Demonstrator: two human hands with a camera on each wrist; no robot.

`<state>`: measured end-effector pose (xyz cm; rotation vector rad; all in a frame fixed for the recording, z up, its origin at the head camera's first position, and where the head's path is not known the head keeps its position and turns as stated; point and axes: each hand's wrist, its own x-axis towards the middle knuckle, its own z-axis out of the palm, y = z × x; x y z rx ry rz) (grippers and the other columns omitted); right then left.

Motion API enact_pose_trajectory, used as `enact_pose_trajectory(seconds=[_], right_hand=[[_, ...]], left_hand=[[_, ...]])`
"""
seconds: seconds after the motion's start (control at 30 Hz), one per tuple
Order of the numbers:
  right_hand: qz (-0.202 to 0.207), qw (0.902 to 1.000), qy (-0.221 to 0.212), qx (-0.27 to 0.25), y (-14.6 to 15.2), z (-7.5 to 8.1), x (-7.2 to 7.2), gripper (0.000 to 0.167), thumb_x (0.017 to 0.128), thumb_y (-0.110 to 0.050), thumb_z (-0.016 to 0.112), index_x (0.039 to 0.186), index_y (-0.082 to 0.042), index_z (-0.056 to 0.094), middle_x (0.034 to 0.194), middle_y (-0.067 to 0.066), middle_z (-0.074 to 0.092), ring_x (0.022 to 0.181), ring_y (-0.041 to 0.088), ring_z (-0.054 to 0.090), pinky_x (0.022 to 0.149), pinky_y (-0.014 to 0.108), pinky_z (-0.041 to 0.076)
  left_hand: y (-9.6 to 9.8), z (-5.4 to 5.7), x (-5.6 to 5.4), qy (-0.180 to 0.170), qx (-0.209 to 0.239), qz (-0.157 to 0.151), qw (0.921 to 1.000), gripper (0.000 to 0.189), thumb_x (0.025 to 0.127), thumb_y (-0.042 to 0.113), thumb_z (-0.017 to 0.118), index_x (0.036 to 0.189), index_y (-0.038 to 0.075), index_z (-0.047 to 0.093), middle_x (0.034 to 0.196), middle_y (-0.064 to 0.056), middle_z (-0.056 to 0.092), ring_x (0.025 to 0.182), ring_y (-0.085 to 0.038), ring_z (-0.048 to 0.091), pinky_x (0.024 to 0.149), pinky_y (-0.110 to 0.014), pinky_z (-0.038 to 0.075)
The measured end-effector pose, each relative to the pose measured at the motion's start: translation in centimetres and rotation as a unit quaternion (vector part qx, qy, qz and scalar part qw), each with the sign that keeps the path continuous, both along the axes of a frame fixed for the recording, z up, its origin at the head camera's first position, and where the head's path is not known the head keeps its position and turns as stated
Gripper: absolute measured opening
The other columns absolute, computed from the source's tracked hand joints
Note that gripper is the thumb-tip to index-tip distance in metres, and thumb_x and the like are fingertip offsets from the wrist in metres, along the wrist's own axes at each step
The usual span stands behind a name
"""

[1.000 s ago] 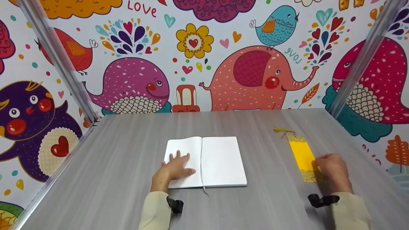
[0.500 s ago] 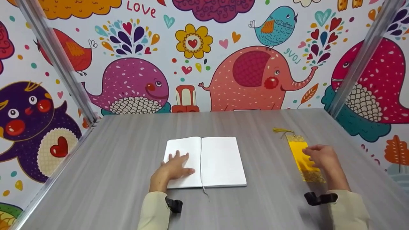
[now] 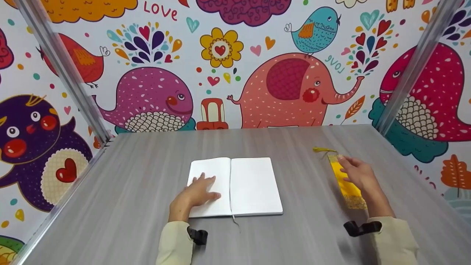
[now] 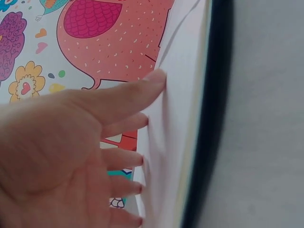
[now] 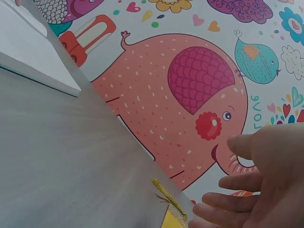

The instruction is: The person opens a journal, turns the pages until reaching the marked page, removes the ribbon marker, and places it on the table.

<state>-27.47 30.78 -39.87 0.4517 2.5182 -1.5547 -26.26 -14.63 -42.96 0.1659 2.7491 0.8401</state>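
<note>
An open notebook [image 3: 256, 186] with blank white pages lies on the table. My left hand [image 3: 195, 193] rests on its left page, fingers spread; the left wrist view shows the thumb [image 4: 137, 92] and fingertips against the paper. To the right lies a yellow bookmark [image 3: 344, 184] with glittery gold ends and a yellow tassel [image 3: 323, 149]. Over the bookmark's upper part is my right hand [image 3: 358, 171], its fingertips right at the edge and covering some of it. In the right wrist view its fingers [image 5: 232, 199] and thumb are relaxed and apart, the tasselled end [image 5: 175, 217] just beyond them.
A thin ribbon marker [image 3: 236, 222] hangs from the notebook's spine onto the grey table [image 3: 140, 176]. Behind stands a wall [image 3: 254, 84] printed with cartoon animals, with metal posts [image 3: 412, 73] at both back corners.
My right hand has moved from the bookmark's lower end up along it towards the tassel end. The bookmark's lower end has shifted slightly left. The left hand stays on the page.
</note>
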Motion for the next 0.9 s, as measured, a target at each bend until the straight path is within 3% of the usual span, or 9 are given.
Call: enact_pose_trajectory(seconds=[0.17, 0.53, 0.77, 0.9], right_hand=[[0.022, 0.9996, 0.016, -0.009, -1.1, 0.0, -0.2, 0.095, 0.094, -0.074, 0.040, 0.161, -0.009, 0.019, 0.162, 0.026, 0.026, 0.147, 0.041, 0.033, 0.117, 0.050, 0.038], [0.063, 0.9969, 0.045, -0.017, -3.5, -0.4, -0.2, 0.099, 0.093, -0.072, 0.046, 0.162, -0.009, 0.012, 0.165, 0.023, 0.023, 0.149, 0.040, 0.032, 0.117, 0.052, 0.037], [0.074, 0.9971, 0.017, -0.010, -5.5, -1.1, -0.1, 0.099, 0.090, -0.072, 0.051, 0.163, -0.021, 0.007, 0.166, 0.018, 0.024, 0.142, 0.040, 0.043, 0.116, 0.052, 0.039], [0.079, 0.9964, 0.030, -0.016, -6.4, -1.4, 0.0, 0.097, 0.091, -0.067, 0.056, 0.163, -0.022, 0.008, 0.164, 0.019, 0.028, 0.138, 0.039, 0.048, 0.113, 0.050, 0.043]], left_hand=[[-0.3, 0.1, 0.1, 0.001, 0.003, 0.014, 0.9999, 0.064, 0.094, 0.026, 0.070, 0.151, 0.009, 0.045, 0.162, -0.034, 0.017, 0.152, -0.049, 0.014, 0.118, -0.071, 0.015], [-0.2, 0.1, 0.1, 0.004, 0.007, 0.017, 0.9998, 0.064, 0.094, 0.026, 0.070, 0.151, 0.009, 0.045, 0.162, -0.035, 0.016, 0.152, -0.050, 0.014, 0.117, -0.073, 0.015], [-0.1, 0.0, 0.0, 0.011, 0.005, 0.030, 0.9995, 0.062, 0.093, 0.024, 0.071, 0.149, 0.009, 0.048, 0.160, -0.037, 0.017, 0.150, -0.058, 0.007, 0.115, -0.076, 0.015], [-0.2, 0.2, 0.1, 0.013, 0.014, 0.037, 0.9991, 0.062, 0.093, 0.023, 0.071, 0.149, 0.008, 0.048, 0.161, -0.036, 0.017, 0.150, -0.057, 0.009, 0.117, -0.071, 0.018]])
